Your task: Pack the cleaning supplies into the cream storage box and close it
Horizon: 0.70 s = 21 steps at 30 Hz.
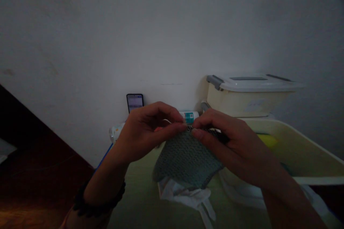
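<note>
A grey-green knitted piece point(188, 161) hangs between my hands, its dark edge running along the top and lower right. My left hand point(153, 128) pinches the top edge between thumb and fingertips. Close beside it, my right hand point(231, 139) pinches the same edge, thumb towards me. The fingertips almost meet, and any small tool or thread between them is too dim to make out. Under the lower hem lies a white glove-like cloth point(185, 193), partly covered by the knitting.
A phone point(134, 101) leans against the wall behind my left hand. Behind my fingers lies a white and teal bottle point(190, 116). At right are an open cream bin point(309, 150) with something yellow inside and a lidded storage box point(247, 96). Everything rests on a pale green tabletop point(134, 193).
</note>
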Tool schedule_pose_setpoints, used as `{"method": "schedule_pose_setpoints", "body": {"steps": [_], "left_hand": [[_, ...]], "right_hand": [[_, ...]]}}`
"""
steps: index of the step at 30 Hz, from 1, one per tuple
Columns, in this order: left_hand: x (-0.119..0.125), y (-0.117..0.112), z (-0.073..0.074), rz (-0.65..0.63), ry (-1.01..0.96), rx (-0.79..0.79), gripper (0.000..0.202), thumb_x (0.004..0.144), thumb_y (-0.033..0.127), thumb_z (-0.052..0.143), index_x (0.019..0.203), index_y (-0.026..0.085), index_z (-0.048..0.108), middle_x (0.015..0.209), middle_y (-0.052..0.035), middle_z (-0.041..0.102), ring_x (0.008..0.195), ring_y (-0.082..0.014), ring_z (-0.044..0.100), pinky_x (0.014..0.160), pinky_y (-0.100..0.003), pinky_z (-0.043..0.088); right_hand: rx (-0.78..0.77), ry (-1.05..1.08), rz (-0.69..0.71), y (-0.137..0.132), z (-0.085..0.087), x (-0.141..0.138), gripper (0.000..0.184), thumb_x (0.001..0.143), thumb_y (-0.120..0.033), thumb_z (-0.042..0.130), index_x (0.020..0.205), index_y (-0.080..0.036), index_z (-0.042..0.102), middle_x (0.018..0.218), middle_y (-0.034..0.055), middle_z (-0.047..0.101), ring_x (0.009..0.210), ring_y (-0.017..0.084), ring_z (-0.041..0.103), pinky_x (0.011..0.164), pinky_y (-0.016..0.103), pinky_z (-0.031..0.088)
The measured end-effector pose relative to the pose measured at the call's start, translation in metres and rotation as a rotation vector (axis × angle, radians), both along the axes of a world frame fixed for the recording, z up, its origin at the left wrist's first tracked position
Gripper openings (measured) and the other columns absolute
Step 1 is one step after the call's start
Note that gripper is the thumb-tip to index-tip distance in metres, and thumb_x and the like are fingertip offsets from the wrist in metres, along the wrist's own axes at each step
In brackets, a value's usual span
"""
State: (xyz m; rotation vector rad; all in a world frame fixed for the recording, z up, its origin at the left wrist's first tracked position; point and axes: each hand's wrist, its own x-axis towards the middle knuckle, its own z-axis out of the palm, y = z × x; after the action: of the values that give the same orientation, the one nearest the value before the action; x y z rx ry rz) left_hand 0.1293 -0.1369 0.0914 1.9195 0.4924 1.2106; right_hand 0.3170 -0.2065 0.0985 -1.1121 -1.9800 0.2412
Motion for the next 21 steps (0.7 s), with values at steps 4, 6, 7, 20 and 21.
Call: {"method": "schedule_pose_setpoints", "body": {"steps": [4, 6, 7, 20, 21], "left_hand": [[0.0015, -0.0019, -0.0005, -0.038, 0.013, -0.054, 0.016, 0.07, 0.02, 0.076, 0.081, 0.017, 0.065, 0.069, -0.0008, 0.067, 0.059, -0.0106, 0.061, 0.052, -0.018, 0.05], [0.0019, -0.0027, -0.0001, -0.057, 0.038, -0.077, 0.015, 0.072, 0.02, 0.075, 0.083, 0.017, 0.065, 0.069, -0.0006, 0.066, 0.059, -0.0105, 0.061, 0.053, -0.018, 0.051], [0.0022, -0.0029, 0.0003, -0.068, 0.04, -0.09, 0.013, 0.073, 0.02, 0.074, 0.082, 0.017, 0.065, 0.068, -0.0004, 0.066, 0.059, -0.0102, 0.061, 0.053, -0.018, 0.05], [0.0066, -0.0014, -0.0012, -0.154, 0.005, -0.246, 0.013, 0.072, 0.015, 0.073, 0.081, 0.016, 0.064, 0.069, -0.0001, 0.065, 0.06, -0.0095, 0.06, 0.053, -0.016, 0.049], [0.0074, -0.0014, -0.0014, -0.158, 0.004, -0.254, 0.013, 0.072, 0.016, 0.073, 0.081, 0.016, 0.064, 0.069, -0.0002, 0.065, 0.061, -0.0097, 0.06, 0.054, -0.017, 0.049]], "right_hand": [[-0.01, -0.029, -0.024, -0.0009, -0.0007, -0.0019, 0.005, 0.087, -0.026, 0.057, 0.084, -0.021, 0.058, 0.071, -0.0036, 0.057, 0.061, 0.01, 0.05, 0.055, 0.022, 0.037], [-0.019, -0.048, -0.022, -0.0012, -0.0012, -0.0027, 0.004, 0.087, -0.024, 0.057, 0.084, -0.021, 0.057, 0.07, -0.0041, 0.057, 0.06, 0.009, 0.05, 0.054, 0.022, 0.037], [-0.022, -0.056, -0.014, -0.0014, -0.0016, -0.0029, 0.003, 0.087, -0.022, 0.056, 0.085, -0.021, 0.057, 0.071, -0.0041, 0.057, 0.06, 0.009, 0.05, 0.054, 0.021, 0.037], [-0.019, -0.023, -0.016, -0.0015, -0.0015, -0.0018, 0.005, 0.089, -0.023, 0.052, 0.087, -0.021, 0.056, 0.074, -0.002, 0.058, 0.064, 0.011, 0.051, 0.056, 0.023, 0.039], [-0.024, -0.028, -0.014, -0.0013, -0.0014, -0.0016, 0.004, 0.089, -0.024, 0.053, 0.087, -0.021, 0.056, 0.074, -0.0021, 0.058, 0.064, 0.011, 0.052, 0.056, 0.023, 0.04]]}}
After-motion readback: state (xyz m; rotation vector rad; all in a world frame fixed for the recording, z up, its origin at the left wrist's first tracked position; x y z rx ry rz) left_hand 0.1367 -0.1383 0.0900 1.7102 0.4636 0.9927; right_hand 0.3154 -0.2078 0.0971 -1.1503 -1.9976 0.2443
